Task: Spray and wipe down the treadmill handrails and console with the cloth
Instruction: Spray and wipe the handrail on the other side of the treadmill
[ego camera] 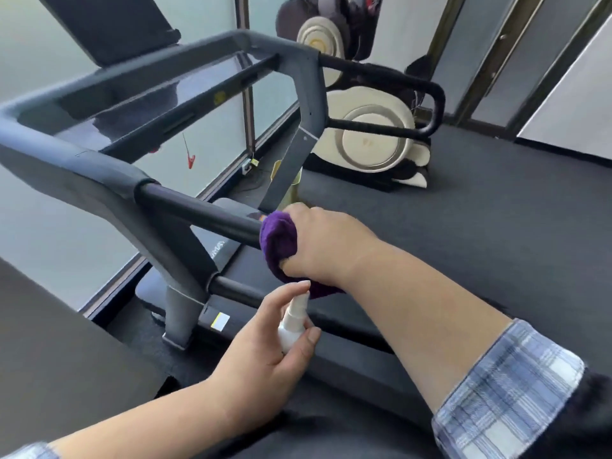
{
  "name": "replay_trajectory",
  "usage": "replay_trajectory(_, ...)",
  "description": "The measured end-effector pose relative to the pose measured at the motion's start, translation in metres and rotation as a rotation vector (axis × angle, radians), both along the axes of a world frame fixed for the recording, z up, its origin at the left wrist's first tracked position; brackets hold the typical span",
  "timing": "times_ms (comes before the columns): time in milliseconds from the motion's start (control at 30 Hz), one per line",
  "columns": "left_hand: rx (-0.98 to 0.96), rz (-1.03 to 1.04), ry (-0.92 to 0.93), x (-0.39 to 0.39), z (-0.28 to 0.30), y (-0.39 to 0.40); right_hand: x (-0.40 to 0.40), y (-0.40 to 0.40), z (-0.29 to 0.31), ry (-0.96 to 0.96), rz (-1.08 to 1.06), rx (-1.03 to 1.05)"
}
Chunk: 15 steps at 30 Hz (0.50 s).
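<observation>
My right hand (326, 246) is curling around a purple cloth (278, 243), a soft, fuzzy wad of fabric, and is pressing it onto the end of the near handrail (202, 212), a smooth round black bar sitting just left of the frame's centre. The cloth is bunching over the bar's tip, with a loose flap hanging under my wrist toward 6 o'clock. My left hand (265, 352) is gripping a small white spray bottle (293, 321) at about 6 o'clock from the cloth: thumb and fingers are wrapping its slim plastic neck, and my index finger is resting on top of the nozzle. The bottle is standing roughly upright, close below the cloth; I cannot tell whether they are touching. The handrail is running from the cloth toward 10 o'clock into a thick, matte grey padded frame (76, 167) that is bending around the treadmill console (152, 104), a glossy dark panel at 11 o'clock. A second black bar (397, 77) is looping off the far side at 1 o'clock. Beyond it, a cream and black exercise machine (374, 140) with round discs is standing on the dark floor (496, 210). Frosted glass panels (39, 226) are lining the left side. My rolled blue plaid sleeve (506, 392) is showing at 4 o'clock.
</observation>
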<state>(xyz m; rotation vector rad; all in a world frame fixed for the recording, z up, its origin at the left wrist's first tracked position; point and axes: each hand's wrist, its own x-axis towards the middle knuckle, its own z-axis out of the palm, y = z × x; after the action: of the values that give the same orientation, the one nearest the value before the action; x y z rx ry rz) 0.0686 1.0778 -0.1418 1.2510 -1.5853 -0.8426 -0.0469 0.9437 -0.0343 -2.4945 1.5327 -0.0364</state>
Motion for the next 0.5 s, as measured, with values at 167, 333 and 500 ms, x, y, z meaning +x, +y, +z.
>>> replay_trajectory(167, 0.007, -0.065, -0.035, -0.038, 0.009, -0.002, -0.083, 0.022, -0.003, -0.044, -0.048, 0.048)
replay_trajectory(333, -0.001, -0.090, -0.025, -0.070, 0.011, -0.007, -0.146, 0.036, -0.019, -0.227, -0.112, 0.058)
replay_trajectory(500, -0.010, -0.067, -0.060, -0.095, 0.008, -0.009, -0.189, 0.050, -0.056, -0.557, -0.180, 0.142)
